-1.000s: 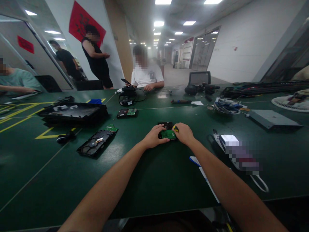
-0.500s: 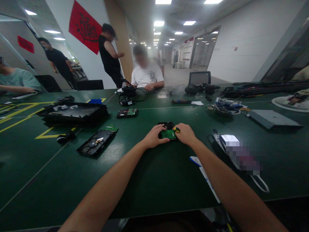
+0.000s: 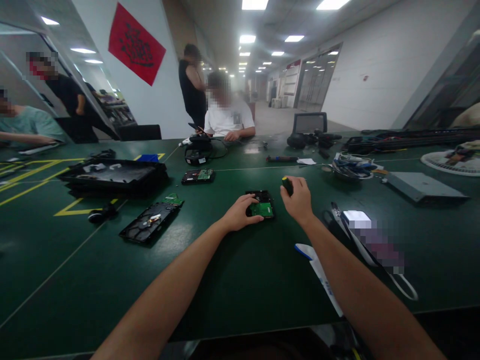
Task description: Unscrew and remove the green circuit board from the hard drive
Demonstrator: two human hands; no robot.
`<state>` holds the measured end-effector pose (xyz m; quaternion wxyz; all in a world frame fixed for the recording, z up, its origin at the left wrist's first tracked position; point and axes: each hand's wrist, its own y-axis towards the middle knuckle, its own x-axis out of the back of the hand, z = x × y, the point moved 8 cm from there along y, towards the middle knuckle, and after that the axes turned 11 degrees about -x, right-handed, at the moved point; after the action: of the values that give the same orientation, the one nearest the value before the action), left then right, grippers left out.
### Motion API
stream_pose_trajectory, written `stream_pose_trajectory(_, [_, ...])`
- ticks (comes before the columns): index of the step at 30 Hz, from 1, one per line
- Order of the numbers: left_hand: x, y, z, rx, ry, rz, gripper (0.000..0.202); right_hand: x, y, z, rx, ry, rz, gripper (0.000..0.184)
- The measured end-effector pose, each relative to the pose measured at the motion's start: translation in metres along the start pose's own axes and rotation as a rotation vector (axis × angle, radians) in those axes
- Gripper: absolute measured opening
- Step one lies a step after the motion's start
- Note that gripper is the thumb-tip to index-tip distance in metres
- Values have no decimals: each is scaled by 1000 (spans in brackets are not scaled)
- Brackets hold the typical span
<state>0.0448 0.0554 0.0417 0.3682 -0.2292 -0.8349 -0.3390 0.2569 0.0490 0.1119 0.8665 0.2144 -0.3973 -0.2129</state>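
Inspecting the containers first: the long black tray (image 3: pixel 112 181) at your far left holds a few small pale pieces, too small to identify. The cable heap (image 3: pixel 352 164) at your far right is blue and white. Whether it lies in a dish or straight on the table (image 3: pixel 240 280) cannot be told.

Your left hand (image 3: pixel 239 214) lies on the near left edge of the hard drive (image 3: pixel 261 206), fingers curled down and gripping it against the table. The drive sits flat, centre table, just ahead of you, with its green circuit board facing up. Your right hand (image 3: pixel 299 201) is closed round a screwdriver (image 3: pixel 287 185). It is raised just right of the drive and clear of it.

Hidden or unclear: only the black, yellow-capped handle end of the screwdriver shows above your fist; shaft and tip are covered. Your left fingers mask the drive's left corner. The item (image 3: pixel 371 235) to the right of your right arm is blurred out. Your right forearm crosses the white and blue strip (image 3: pixel 318 272).

Change noted: half a second ago your right hand was down at the drive's right edge, touching it, with the screwdriver at the board. It has since lifted up and to the right, off the drive. Your left hand and the drive have not shifted. The opened drive (image 3: pixel 150 221) at left lies as before.
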Motion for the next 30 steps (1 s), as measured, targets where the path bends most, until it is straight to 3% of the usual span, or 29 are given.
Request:
stream_pose_trajectory(3, [0,0,0,9,2,5,66,13,-2,0,-32,69,-99,46])
stream_pose_trajectory(6, [0,0,1,7,8,1,67,15,-4,1,-37,104,-117,56])
stream_pose_trajectory(11, [0,0,0,-10,20,-4,67,-10,-4,6,32,36,81,55])
stream_pose_trajectory(15, [0,0,0,-11,13,-2,67,-16,-2,1,-5,12,107,66])
stream_pose_trajectory(24, [0,0,0,-10,16,6,67,-2,-10,5,-21,136,-27,67])
stream_pose_trajectory(30, [-2,0,0,-36,30,-7,67,-6,-14,11,176,365,-128,66])
